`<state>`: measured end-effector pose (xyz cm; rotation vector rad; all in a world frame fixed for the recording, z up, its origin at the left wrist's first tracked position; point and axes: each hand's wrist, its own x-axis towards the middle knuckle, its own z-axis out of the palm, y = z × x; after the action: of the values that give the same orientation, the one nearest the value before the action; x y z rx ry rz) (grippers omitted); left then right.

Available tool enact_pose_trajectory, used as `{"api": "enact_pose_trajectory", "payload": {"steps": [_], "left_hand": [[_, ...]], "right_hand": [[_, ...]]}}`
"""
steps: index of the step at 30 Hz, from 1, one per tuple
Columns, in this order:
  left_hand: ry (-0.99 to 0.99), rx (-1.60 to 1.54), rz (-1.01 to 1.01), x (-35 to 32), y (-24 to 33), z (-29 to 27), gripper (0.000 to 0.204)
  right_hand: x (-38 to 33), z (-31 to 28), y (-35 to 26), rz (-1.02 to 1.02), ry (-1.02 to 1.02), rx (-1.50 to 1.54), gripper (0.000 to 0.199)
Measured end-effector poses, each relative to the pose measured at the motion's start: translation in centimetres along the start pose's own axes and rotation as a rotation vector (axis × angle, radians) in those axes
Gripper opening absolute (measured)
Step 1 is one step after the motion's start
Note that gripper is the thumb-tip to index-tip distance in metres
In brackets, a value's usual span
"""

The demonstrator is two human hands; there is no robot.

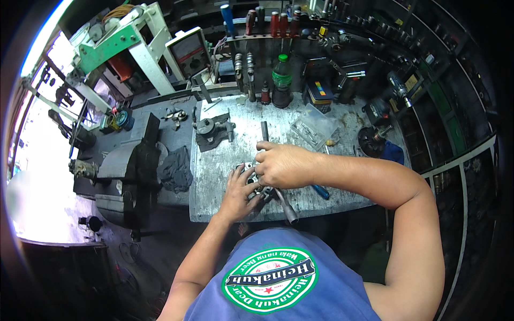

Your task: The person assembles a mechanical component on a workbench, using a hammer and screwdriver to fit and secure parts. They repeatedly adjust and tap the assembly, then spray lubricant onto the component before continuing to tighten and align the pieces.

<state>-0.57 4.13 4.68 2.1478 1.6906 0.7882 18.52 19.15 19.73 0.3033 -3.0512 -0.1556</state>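
The small metal part [256, 184] you are working on lies near the front edge of the grey metal workbench [214, 176], just ahead of your chest. It looks dark and greasy, with rounded silvery edges showing between your fingers; most of it is hidden under your hands, so its full shape cannot be told. A long steel socket wrench [285, 206] slants out from under it toward the bench's front edge, its hollow end pointing at you.

Your left hand [239, 193] rests flat over the near side of the part, fingers spread and curled lightly around it, pressing it onto the bench. Your right hand [281, 163] comes across from the right and sits closed over the top of the part, fingers bent down tight around something there; what it grips is covered by the hand itself.

Just right of your right forearm a blue-handled tool [322, 191] lies on the bench. Farther back a short metal tube [264, 130] stands near your knuckles, a clear plastic bag [314, 125] of small parts lies to the right, and a dark bottle with a green cap [281, 80] stands at the back. To the left sit a grey rag [174, 170] and a heavy bench vise [128, 160].
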Motion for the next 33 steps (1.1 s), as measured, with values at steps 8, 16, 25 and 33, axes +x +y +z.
{"api": "enact_pose_trajectory", "payload": {"steps": [8,16,25,33], "left_hand": [[0.046,0.037,-0.072,-0.3,-0.1,1.7,0.034],[0.179,-0.094,-0.085,-0.1,1.0,1.7,0.03],[0.224,-0.247,-0.028,0.3,-0.9,2.1,0.015],[0.192,-0.078,0.034,0.1,-0.8,2.9,0.025]], "right_hand": [[1.7,0.1,-0.4,-0.117,-0.114,-0.018,0.015],[3.5,0.8,-2.4,0.229,-0.458,0.087,0.036],[-0.6,0.0,-0.4,0.625,-0.003,0.254,0.037],[1.6,-3.0,-3.4,0.366,-0.142,0.153,0.021]]}}
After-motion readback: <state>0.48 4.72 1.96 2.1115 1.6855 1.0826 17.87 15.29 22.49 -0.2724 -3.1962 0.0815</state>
